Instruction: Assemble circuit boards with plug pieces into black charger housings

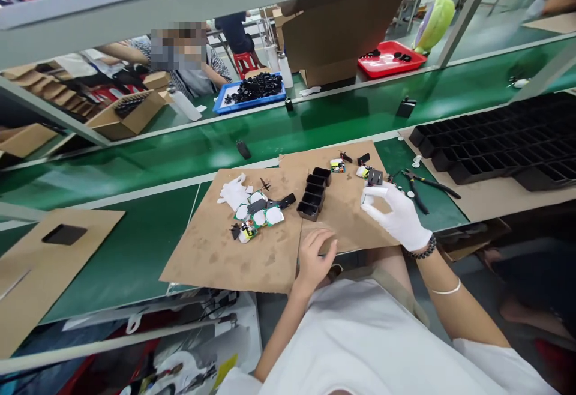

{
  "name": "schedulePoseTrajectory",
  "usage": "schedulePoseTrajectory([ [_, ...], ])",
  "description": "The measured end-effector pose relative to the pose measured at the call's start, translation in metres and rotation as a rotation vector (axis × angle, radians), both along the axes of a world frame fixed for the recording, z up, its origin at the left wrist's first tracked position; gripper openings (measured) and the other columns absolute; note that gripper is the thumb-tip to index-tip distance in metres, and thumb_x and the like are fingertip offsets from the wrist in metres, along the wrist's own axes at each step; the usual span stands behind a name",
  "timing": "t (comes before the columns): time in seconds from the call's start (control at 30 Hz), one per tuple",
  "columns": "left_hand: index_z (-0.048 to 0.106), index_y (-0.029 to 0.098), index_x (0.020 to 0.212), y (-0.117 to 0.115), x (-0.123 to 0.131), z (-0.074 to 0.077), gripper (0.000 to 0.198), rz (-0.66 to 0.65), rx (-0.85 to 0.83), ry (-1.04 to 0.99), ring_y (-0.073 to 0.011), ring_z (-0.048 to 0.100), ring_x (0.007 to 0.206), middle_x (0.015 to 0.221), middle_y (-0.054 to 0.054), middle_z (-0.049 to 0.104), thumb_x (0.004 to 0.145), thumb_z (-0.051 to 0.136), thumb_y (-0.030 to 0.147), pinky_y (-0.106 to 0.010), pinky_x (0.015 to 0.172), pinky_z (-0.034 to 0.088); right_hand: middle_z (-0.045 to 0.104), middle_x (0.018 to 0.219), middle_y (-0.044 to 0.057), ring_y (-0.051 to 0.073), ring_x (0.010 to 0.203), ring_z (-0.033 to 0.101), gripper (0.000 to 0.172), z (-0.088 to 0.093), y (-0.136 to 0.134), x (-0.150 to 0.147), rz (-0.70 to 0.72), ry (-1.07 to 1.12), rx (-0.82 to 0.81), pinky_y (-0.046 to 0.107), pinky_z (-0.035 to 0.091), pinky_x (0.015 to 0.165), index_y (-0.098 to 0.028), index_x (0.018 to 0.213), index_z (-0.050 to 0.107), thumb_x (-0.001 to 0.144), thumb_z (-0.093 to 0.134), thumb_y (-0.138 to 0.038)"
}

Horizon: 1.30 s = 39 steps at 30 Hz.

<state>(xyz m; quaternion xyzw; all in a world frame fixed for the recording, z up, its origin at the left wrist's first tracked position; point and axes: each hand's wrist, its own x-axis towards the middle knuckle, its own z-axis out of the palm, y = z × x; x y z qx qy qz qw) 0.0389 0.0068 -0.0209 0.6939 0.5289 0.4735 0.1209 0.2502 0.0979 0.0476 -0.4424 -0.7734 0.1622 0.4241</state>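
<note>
White-gloved right hand (398, 215) pinching small black part (375, 177), probably adapter shell, just right of black housing row (315, 194); bare left hand (315, 255), fingers loosely spread, resting below row, steadying cardboard mat (216, 251).

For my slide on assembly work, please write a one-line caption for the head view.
Gloved right hand grips a small black part above brown cardboard; bare left hand rests near black housings.
</note>
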Motion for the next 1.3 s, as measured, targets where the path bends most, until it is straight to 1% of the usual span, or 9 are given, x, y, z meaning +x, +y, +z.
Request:
schedulePoseTrajectory([
  [0.17, 0.065, 0.017, 0.105, 0.008, -0.005, -0.003, 0.016, 0.298, 0.145, -0.040, -0.0200, 0.066, 0.098, 0.100, -0.010, 0.069, 0.092, 0.056, 0.021, -0.037, 0.089, 0.055, 0.072, 0.096, 0.005, 0.025, 0.108, 0.066, 0.019, -0.053, -0.010, 0.004, -0.008, -0.008, -0.054, 0.046, 0.053, 0.098, -0.027, 0.109, 0.062, 0.092, 0.056, -0.032],
  [0.23, 0.059, 0.015, 0.118, 0.016, -0.012, -0.006, 0.032, 0.409, 0.129, -0.045, -0.0227, 0.063, 0.105, 0.107, -0.013, 0.064, 0.088, 0.062, 0.025, -0.040, 0.093, 0.054, 0.073, 0.102, 0.007, 0.026, 0.115, 0.065, 0.017, -0.069, -0.012, 0.004, -0.039, -0.006, -0.071, 0.046, 0.053, 0.100, -0.027, 0.106, 0.064, 0.092, 0.056, -0.032],
  [0.4, 0.036, 0.015, 0.144, 0.038, -0.024, -0.010, 0.082, 0.400, -0.087, -0.058, -0.0296, 0.052, 0.128, 0.134, -0.019, 0.051, 0.075, 0.077, 0.031, -0.049, 0.111, 0.042, 0.073, 0.109, 0.009, 0.026, 0.111, 0.068, 0.014, -0.086, -0.014, 0.004, -0.094, 0.033, -0.022, 0.043, 0.056, 0.096, -0.024, 0.094, 0.069, 0.092, 0.057, -0.032],
  [0.5, 0.036, 0.018, 0.143, 0.048, -0.024, -0.011, 0.083, 0.373, -0.189, -0.121, -0.0317, 0.047, 0.136, 0.144, -0.019, 0.048, 0.073, 0.078, 0.030, -0.050, 0.116, 0.037, 0.073, 0.108, 0.009, 0.025, 0.111, 0.068, 0.013, -0.087, -0.013, 0.005, -0.081, 0.054, 0.001, 0.042, 0.056, 0.098, -0.023, 0.095, 0.069, 0.091, 0.061, -0.031],
  [0.63, 0.050, 0.018, 0.129, 0.051, -0.022, -0.007, 0.062, 0.444, -0.219, -0.244, -0.0285, 0.061, 0.119, 0.127, -0.015, 0.063, 0.074, 0.076, 0.027, -0.046, 0.106, 0.048, 0.074, 0.109, 0.008, 0.026, 0.116, 0.066, 0.014, -0.089, -0.013, 0.005, -0.057, 0.031, 0.020, 0.044, 0.055, 0.099, -0.023, 0.101, 0.069, 0.089, 0.062, -0.028],
  [0.83, 0.054, 0.018, 0.123, 0.032, -0.020, 0.007, 0.059, 0.467, -0.151, -0.336, -0.0256, 0.064, 0.112, 0.122, -0.013, 0.064, 0.071, 0.079, 0.034, -0.042, 0.101, 0.051, 0.072, 0.118, 0.010, 0.026, 0.113, 0.068, 0.026, -0.093, -0.014, 0.004, -0.144, 0.013, 0.044, 0.043, 0.058, 0.093, -0.023, 0.114, 0.066, 0.090, 0.063, -0.030],
  [1.07, 0.055, 0.017, 0.123, 0.009, -0.014, 0.033, 0.058, 0.337, -0.139, -0.267, -0.0250, 0.062, 0.116, 0.124, -0.013, 0.064, 0.072, 0.078, 0.030, -0.042, 0.104, 0.049, 0.074, 0.107, 0.010, 0.028, 0.112, 0.067, 0.015, -0.091, -0.007, 0.005, -0.104, 0.077, -0.016, 0.048, 0.054, 0.099, -0.022, 0.097, 0.069, 0.086, 0.065, -0.031],
  [1.17, 0.056, 0.018, 0.124, 0.002, -0.012, 0.047, 0.055, 0.216, -0.134, -0.230, -0.0238, 0.061, 0.118, 0.123, -0.011, 0.064, 0.073, 0.077, 0.025, -0.041, 0.107, 0.047, 0.074, 0.100, 0.007, 0.026, 0.101, 0.070, 0.025, -0.079, -0.008, 0.001, -0.080, 0.347, -0.212, 0.048, 0.055, 0.098, -0.022, 0.103, 0.067, 0.080, 0.071, -0.032],
  [1.3, 0.056, 0.021, 0.122, -0.006, -0.007, 0.062, 0.056, 0.107, -0.130, -0.258, -0.0224, 0.061, 0.114, 0.120, -0.009, 0.061, 0.072, 0.079, 0.026, -0.037, 0.101, 0.050, 0.071, 0.111, 0.004, 0.021, 0.101, 0.070, 0.041, -0.043, -0.025, -0.011, -0.017, 0.836, -0.453, 0.040, 0.057, 0.094, -0.025, 0.112, 0.064, 0.075, 0.078, -0.033],
])
